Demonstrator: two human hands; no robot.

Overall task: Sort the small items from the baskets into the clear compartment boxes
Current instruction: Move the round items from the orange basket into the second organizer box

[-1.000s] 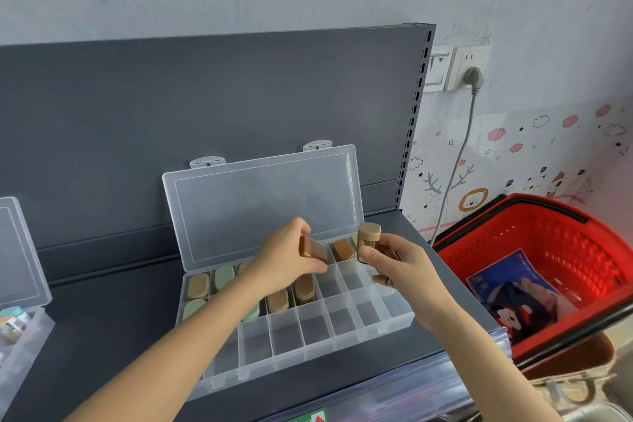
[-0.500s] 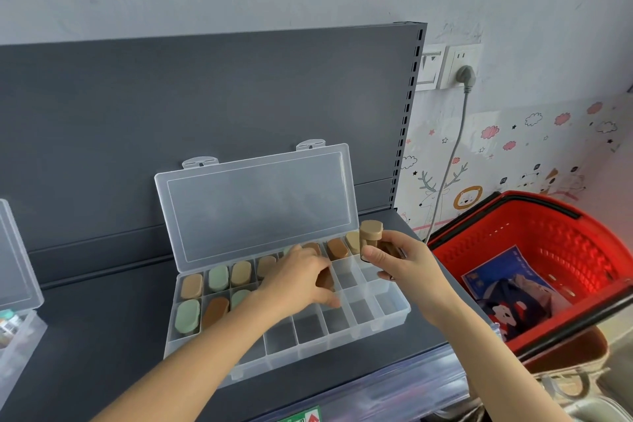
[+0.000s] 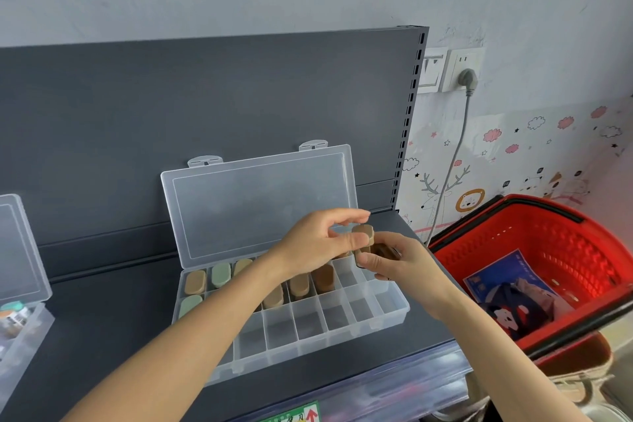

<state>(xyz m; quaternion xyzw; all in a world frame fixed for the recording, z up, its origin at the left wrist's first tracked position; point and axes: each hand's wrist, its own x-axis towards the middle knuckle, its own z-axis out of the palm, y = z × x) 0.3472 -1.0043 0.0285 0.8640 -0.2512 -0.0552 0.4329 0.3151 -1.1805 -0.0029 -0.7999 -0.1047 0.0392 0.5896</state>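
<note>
A clear compartment box (image 3: 383, 317) lies open on the dark shelf, lid leaning back. Tan, brown and green oval blocks (image 3: 219, 276) fill its back compartments; the front row is empty. My right hand (image 3: 400, 262) hovers over the box's right end, holding a small stack of tan and brown blocks (image 3: 363, 236). My left hand (image 3: 322, 243) reaches across, thumb and fingers pinching the top tan block of that stack. A red basket (image 3: 561, 243) stands to the right.
A second clear box (image 3: 20, 284) with small items sits at the left edge. The red basket holds a blue packet (image 3: 507, 279) and dark items. A grey cable (image 3: 455, 161) runs down from a wall socket behind the basket. A woven bag sits below it.
My left hand set a brown block into a middle compartment, then rose and moved right to the stack in my right hand. The right hand stayed in place.
</note>
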